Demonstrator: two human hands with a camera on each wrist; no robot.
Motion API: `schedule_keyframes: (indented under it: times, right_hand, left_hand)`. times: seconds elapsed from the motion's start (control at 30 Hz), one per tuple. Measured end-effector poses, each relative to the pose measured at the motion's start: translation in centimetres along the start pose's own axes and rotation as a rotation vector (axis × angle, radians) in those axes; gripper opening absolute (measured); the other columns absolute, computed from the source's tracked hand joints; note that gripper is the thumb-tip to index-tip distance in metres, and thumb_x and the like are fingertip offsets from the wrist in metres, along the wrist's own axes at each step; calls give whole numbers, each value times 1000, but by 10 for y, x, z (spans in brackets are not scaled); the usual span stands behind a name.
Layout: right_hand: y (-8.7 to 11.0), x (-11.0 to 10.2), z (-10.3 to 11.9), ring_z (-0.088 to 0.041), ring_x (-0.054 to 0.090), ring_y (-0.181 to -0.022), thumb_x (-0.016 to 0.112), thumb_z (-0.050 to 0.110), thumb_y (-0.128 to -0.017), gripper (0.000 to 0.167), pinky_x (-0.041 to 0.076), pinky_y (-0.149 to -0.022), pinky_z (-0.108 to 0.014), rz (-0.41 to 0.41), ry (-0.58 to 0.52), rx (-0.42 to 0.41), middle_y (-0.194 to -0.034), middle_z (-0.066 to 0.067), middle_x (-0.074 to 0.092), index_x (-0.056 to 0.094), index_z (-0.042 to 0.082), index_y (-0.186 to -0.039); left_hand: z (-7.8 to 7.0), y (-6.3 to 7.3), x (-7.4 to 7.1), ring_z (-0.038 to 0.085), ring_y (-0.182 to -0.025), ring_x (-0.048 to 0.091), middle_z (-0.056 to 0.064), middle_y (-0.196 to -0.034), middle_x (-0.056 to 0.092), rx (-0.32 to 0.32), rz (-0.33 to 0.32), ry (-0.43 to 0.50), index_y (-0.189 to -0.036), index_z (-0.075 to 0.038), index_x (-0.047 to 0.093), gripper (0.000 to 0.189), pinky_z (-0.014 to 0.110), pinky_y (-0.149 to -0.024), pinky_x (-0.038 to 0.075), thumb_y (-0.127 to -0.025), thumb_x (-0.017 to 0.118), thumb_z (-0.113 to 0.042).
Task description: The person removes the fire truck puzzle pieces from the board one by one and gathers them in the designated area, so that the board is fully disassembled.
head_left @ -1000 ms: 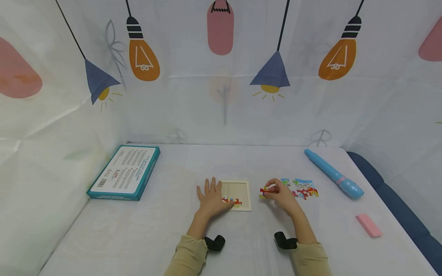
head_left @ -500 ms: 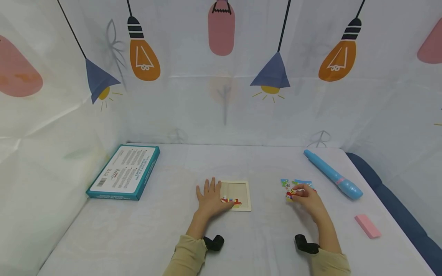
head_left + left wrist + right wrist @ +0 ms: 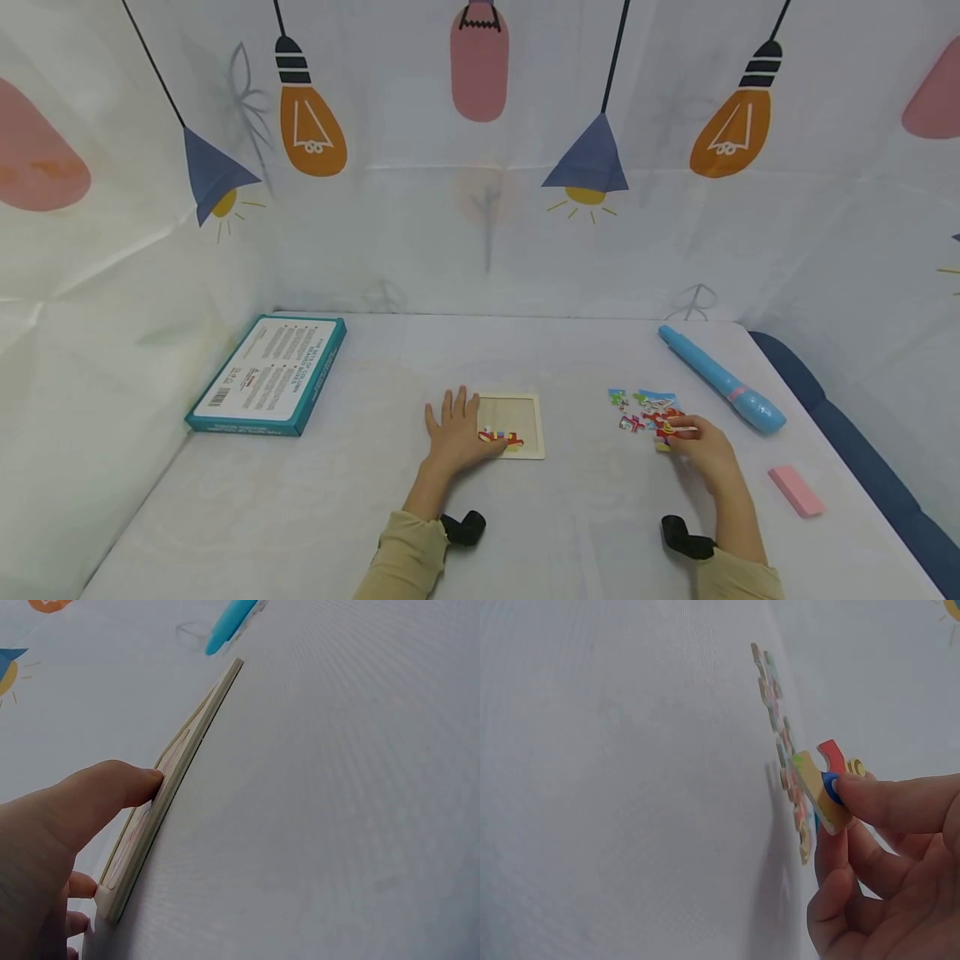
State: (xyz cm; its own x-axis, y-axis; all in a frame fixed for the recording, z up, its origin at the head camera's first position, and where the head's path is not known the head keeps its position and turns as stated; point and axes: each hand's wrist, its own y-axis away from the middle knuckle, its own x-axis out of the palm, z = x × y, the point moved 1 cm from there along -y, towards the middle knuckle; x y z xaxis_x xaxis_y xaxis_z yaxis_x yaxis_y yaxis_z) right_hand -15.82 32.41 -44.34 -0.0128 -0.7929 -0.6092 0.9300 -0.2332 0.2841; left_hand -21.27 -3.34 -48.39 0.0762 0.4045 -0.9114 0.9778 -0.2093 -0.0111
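My right hand point(image 3: 705, 454) pinches a jigsaw puzzle piece point(image 3: 823, 791) between thumb and fingers. This piece is red, yellow and blue, and in the right wrist view it is tilted above the table. Loose puzzle pieces point(image 3: 649, 402) lie just beyond the hand, some overlapped by it in the head view. My left hand point(image 3: 456, 435) rests at the left side of a wooden puzzle tray point(image 3: 531, 455), fingers spread and straight. Its thumb point(image 3: 139, 784) presses on the tray over a few colourful pieces point(image 3: 513, 439) along the bottom edge. Bare wood shows in the upper part.
A teal-edged box point(image 3: 270, 375) lies at the left of the white table. At the right are a light blue tube-shaped object point(image 3: 720, 377) and a pink block point(image 3: 797, 491). A dark blue chair point(image 3: 847, 425) stands past the right table edge.
My right hand has moved right with the puzzle piece, from near the tray, across the loose pieces, to their front right side. The left hand and tray have stayed put.
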Motion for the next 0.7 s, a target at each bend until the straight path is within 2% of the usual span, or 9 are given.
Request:
schedule_keyframes:
  times: [0.37,0.6,0.7]
  right_hand:
    - [0,-9,-9,-42,42,-106,52,13,-90,44,43,-78,-43,-12,7,51,-123,-34,41,40,-7,-127]
    - [-2,-9,-9,-34,43,-94,51,9,-89,40,40,-74,-36,-57,63,54,-105,-26,47,44,-11,-123]
    - [-4,-6,-9,-35,44,-93,50,8,-89,37,41,-74,-38,-73,117,40,-102,-26,49,47,-13,-119]
  left_hand:
    - [1,0,0,37,-138,15,16,-150,25,2,5,7,-140,-8,38,91,64,-103,3,-69,64,-59]
    - [1,0,1,37,-139,14,16,-150,24,3,4,11,-141,-7,37,92,64,-103,2,-69,65,-58]
    - [2,0,1,37,-139,14,16,-150,24,4,9,12,-141,-7,37,92,63,-104,2,-69,65,-59]
